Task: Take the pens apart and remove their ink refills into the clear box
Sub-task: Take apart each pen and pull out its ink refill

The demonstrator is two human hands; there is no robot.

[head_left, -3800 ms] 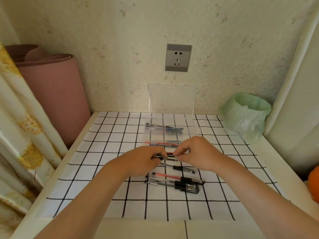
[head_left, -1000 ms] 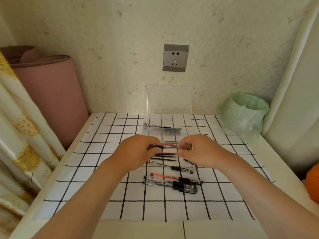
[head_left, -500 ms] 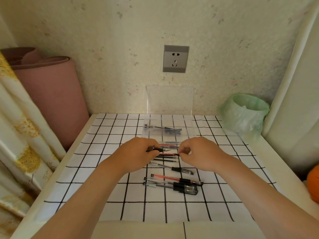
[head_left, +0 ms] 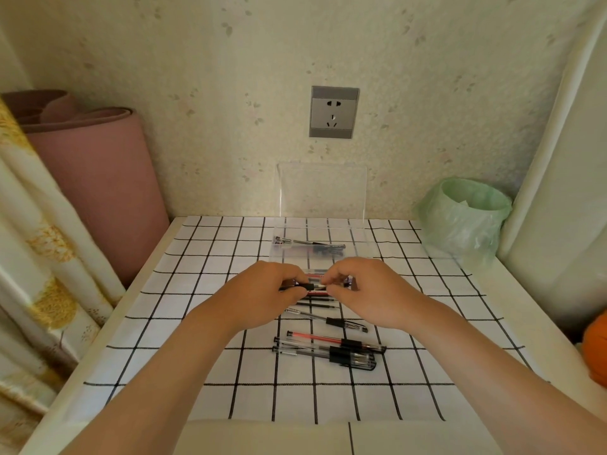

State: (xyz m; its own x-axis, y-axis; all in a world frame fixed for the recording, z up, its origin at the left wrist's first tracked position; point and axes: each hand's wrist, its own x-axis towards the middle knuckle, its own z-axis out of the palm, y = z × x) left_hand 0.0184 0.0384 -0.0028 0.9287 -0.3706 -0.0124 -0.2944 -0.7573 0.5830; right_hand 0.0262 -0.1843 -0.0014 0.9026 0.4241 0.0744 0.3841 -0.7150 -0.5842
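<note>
The left hand [head_left: 262,297] and the right hand [head_left: 371,295] meet over the middle of the checked cloth [head_left: 197,323], each pinching one end of a single pen [head_left: 312,286] between thumb and curled fingers; neither hand holds anything else that I can see. The pen lies level, its long axis running left to right across the person's front, the black section at the left fingertips and the paler end at the right; so the parting, as I judge it, must go straight along that line, the hands drawing outward or twisting against each other.

The clear box [head_left: 366,249] sits just beyond the hands, farther from the person, its lid standing up at the back and some pen parts [head_left: 308,243] already inside. Both hands are about equally near it, so either could carry the refill forward once it is free.

Just under the hands lie a few thin dark rods [head_left: 317,302] and a red one; whether they rest on the cloth or inside the box's near edge I cannot tell. Nearer the person wait whole pens: one alone [head_left: 328,320], then a small cluster [head_left: 328,351] — all lying roughly parallel to the held one; much of the work looks still ahead.
</note>
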